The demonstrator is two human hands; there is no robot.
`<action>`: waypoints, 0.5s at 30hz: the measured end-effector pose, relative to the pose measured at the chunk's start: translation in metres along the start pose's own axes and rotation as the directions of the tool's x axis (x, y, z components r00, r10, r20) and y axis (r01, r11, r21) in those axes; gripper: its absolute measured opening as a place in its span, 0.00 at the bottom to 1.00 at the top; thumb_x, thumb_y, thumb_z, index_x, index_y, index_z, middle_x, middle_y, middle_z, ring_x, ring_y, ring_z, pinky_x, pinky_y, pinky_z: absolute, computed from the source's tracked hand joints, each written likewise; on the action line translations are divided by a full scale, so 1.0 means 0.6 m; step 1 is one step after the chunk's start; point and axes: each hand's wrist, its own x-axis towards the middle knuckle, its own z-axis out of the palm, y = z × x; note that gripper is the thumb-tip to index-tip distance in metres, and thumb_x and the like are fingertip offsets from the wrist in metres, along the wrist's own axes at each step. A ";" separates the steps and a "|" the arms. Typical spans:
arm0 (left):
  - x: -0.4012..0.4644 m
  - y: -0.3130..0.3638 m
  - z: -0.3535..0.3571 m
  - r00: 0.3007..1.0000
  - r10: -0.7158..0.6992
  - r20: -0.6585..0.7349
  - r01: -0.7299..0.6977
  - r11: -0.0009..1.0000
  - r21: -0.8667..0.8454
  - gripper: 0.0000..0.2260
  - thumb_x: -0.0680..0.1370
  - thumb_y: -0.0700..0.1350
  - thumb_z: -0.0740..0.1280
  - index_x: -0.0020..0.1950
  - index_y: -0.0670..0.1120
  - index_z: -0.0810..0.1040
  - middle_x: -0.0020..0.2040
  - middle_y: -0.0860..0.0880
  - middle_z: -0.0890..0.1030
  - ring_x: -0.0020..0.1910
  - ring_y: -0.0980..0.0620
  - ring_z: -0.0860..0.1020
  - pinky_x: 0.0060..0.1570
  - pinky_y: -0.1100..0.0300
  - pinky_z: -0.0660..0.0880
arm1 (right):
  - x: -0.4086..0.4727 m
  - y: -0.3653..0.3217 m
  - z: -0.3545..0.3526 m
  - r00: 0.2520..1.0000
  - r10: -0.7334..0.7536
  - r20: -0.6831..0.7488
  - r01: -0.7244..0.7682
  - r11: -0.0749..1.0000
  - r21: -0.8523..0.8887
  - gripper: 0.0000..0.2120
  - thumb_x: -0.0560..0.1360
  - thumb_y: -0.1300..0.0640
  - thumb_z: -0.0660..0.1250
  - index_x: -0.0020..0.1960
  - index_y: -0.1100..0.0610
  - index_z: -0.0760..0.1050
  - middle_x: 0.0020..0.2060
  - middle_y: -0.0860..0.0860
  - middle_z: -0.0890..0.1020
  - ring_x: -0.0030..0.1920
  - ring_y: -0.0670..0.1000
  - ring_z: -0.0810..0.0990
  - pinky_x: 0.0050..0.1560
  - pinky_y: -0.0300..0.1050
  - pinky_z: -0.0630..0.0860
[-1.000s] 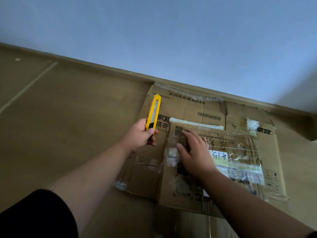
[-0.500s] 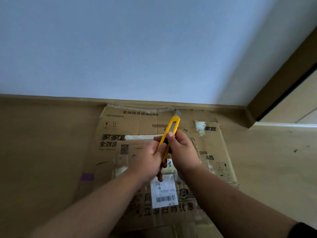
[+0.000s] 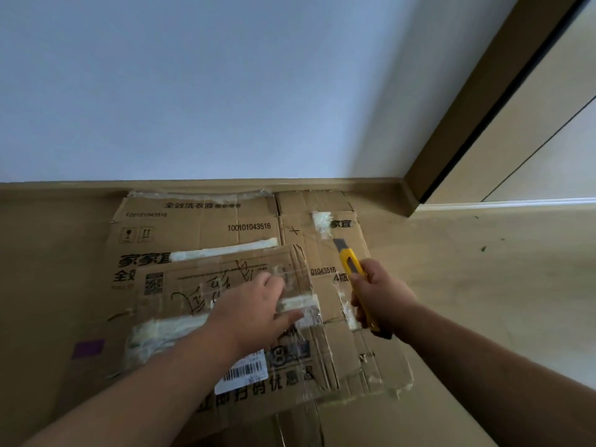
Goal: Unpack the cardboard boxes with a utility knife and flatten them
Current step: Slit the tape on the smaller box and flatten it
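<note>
While the right hand (image 3: 380, 298) gripped the utility knife (image 3: 351, 262), blade out, the left hand (image 3: 254, 308) pressed flat, fingers spread, on the flattened boxes (image 3: 206, 233) against the floor's wall edge; a slip could have cut those fingers.

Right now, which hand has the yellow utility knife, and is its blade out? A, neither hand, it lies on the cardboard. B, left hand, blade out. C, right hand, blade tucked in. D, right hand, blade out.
D: the right hand grips the yellow utility knife with a grey blade tip showing past the casing, while the left hand rests open on the flattened cardboard.
</note>
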 end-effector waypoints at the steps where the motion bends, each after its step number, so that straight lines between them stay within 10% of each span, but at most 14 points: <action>1: 0.003 -0.004 0.003 1.000 0.000 0.007 0.000 1.000 0.029 0.30 0.74 0.74 0.47 0.62 0.54 0.67 0.55 0.54 0.72 0.46 0.55 0.74 0.41 0.55 0.79 | -0.003 0.012 -0.004 0.997 0.013 0.072 -0.007 0.997 -0.078 0.06 0.82 0.51 0.58 0.46 0.44 0.68 0.38 0.56 0.80 0.29 0.53 0.79 0.31 0.50 0.79; 7: 0.013 -0.012 0.031 0.997 0.013 -0.079 -0.002 0.990 0.141 0.24 0.74 0.73 0.46 0.44 0.54 0.65 0.43 0.54 0.68 0.39 0.55 0.68 0.35 0.58 0.71 | -0.050 0.053 -0.006 0.924 0.141 0.356 -0.032 0.955 -0.295 0.06 0.83 0.49 0.57 0.48 0.48 0.68 0.42 0.55 0.82 0.33 0.51 0.82 0.41 0.53 0.85; 15: 0.019 -0.026 0.067 0.953 0.114 -0.280 -0.062 0.980 0.187 0.20 0.78 0.66 0.51 0.38 0.53 0.65 0.36 0.54 0.67 0.34 0.53 0.68 0.30 0.57 0.70 | -0.034 0.057 0.017 0.930 0.116 0.350 -0.033 0.972 -0.233 0.06 0.83 0.49 0.56 0.53 0.51 0.69 0.41 0.56 0.82 0.35 0.54 0.85 0.42 0.60 0.84</action>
